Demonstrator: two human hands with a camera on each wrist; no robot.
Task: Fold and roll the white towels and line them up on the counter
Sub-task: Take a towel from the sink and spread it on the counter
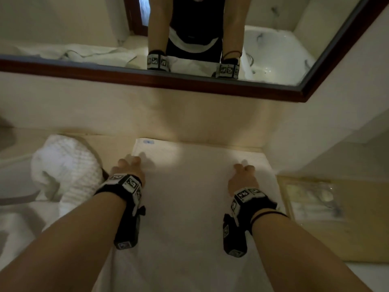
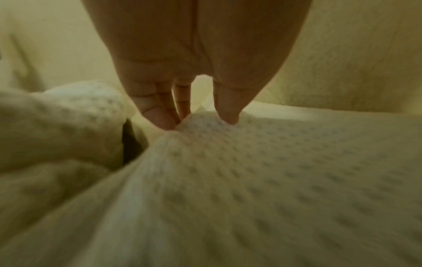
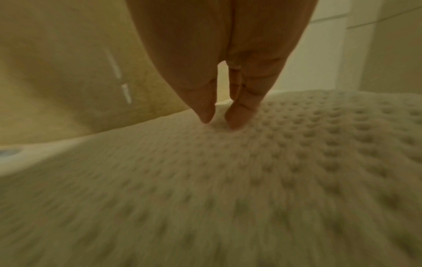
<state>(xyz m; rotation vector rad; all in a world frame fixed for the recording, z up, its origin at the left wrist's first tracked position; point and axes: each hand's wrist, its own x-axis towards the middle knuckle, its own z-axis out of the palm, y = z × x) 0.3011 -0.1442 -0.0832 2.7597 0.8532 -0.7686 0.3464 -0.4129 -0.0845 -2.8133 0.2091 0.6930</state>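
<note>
Fingers [image 2: 228, 115] of the left hand [image 1: 128, 167] pinch the flat white waffle-weave towel [image 1: 189, 207]; right hand [image 1: 242, 175] fingertips press it, long axis running toward the person

Both my forearms are bare, no sleeves at all. Each wrist has a black strap with white blocks on top printed with black square marker patterns. A chunky black camera unit hangs off the inner side of each strap, with another marker tile on its end. My left hand [image 1: 128, 167] sits left of centre in the frame, my right hand [image 1: 242, 178] right of centre. There's also a thin black band round my right forearm just behind the strap. In the mirror at the top of the frame I'm in dark clothing with a white curved band.
</note>
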